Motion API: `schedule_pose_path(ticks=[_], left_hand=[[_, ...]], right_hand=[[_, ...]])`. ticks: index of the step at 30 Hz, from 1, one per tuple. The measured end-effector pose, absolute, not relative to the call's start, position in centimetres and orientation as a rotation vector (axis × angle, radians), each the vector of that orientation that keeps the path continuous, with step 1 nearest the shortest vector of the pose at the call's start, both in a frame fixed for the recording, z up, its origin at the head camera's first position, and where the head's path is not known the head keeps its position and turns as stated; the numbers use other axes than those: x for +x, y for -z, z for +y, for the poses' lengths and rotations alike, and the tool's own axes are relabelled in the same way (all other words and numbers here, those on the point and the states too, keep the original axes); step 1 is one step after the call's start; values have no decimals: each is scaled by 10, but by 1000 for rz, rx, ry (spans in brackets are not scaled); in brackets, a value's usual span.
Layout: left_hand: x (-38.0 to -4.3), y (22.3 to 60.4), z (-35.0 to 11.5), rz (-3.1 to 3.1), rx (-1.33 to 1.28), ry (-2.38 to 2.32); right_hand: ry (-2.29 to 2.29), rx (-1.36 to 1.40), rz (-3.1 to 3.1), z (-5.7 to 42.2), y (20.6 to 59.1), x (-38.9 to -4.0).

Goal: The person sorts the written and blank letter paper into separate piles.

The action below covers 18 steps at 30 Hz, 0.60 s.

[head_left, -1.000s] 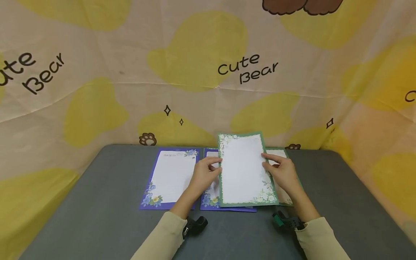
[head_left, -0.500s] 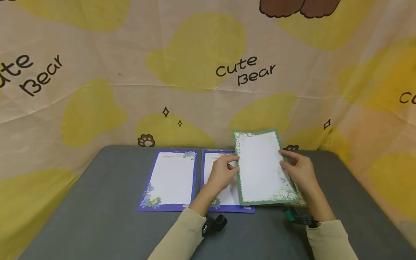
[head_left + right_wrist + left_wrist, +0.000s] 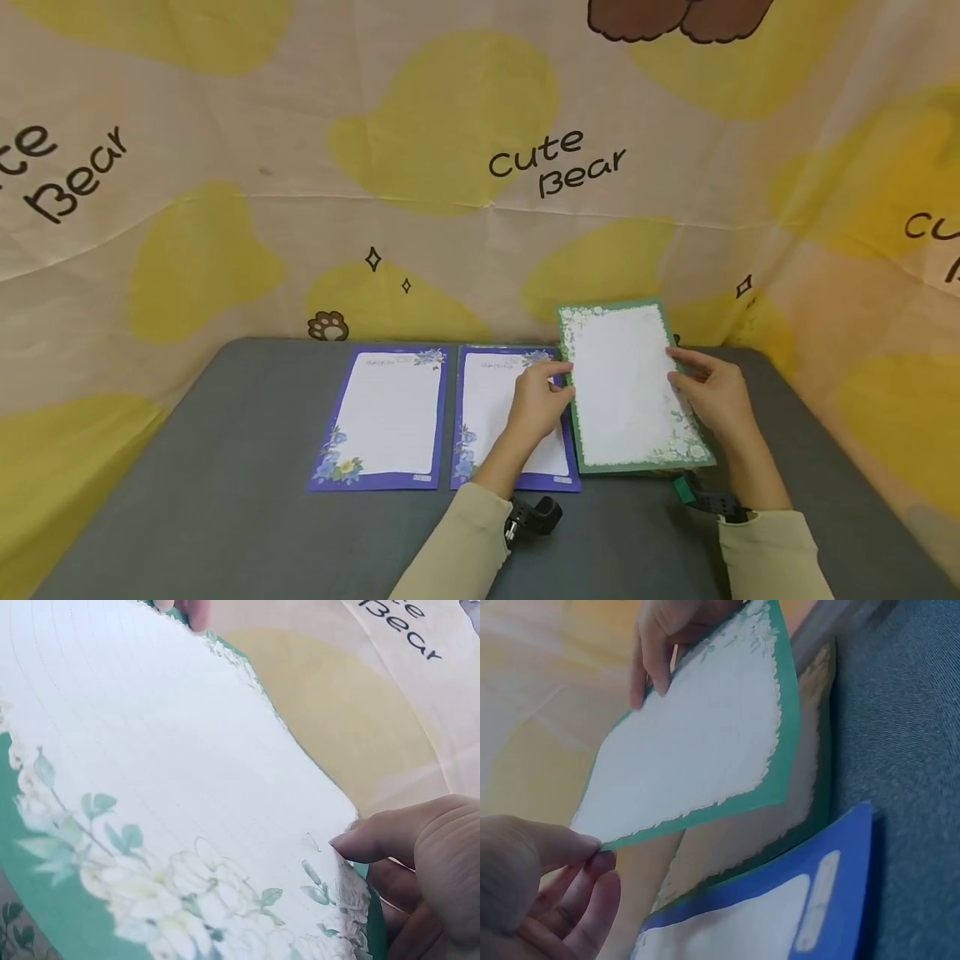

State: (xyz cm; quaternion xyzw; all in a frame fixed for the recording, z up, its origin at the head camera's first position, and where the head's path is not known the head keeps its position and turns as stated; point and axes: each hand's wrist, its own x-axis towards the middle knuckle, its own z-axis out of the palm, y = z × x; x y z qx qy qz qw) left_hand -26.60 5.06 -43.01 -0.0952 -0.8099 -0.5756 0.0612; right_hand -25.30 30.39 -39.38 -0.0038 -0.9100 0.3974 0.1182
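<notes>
Between both hands is a sheet of letter paper (image 3: 626, 392) with a green border, white flowers and faint ruled lines. My left hand (image 3: 534, 402) pinches its left edge, thumb on the front face. On the opposite edge my right hand (image 3: 716, 402) pinches it the same way. In the left wrist view the held sheet (image 3: 697, 735) hangs above another green-bordered sheet (image 3: 742, 840), which lies on the table. A purple-bordered sheet with blue flowers (image 3: 476, 417) lies just left of it, partly behind my left hand and forearm.
Another purple-bordered sheet (image 3: 386, 417) lies farther left on the grey table (image 3: 225, 467). Behind the table's back edge hangs a printed cloth (image 3: 420, 167) with yellow patches and lettering. A black strap device (image 3: 536, 517) sits on my left wrist, and a similar one (image 3: 708, 497) on my right.
Both hands have carried the green-bordered sheet to the right. It now lies over the green sheet below in the head view, uncovering more of the middle purple sheet.
</notes>
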Motion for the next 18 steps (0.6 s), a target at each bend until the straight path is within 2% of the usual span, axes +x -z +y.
schedule_pose_path(ticks=[6,18], left_hand=[[-267,440,64,-2531,-197,1690],[-263,460,75,-2741,-176,1186]], right_hand=[[-1032,10,-2750,308,407,-259],[-988,-134,-2768,306,449,-268]])
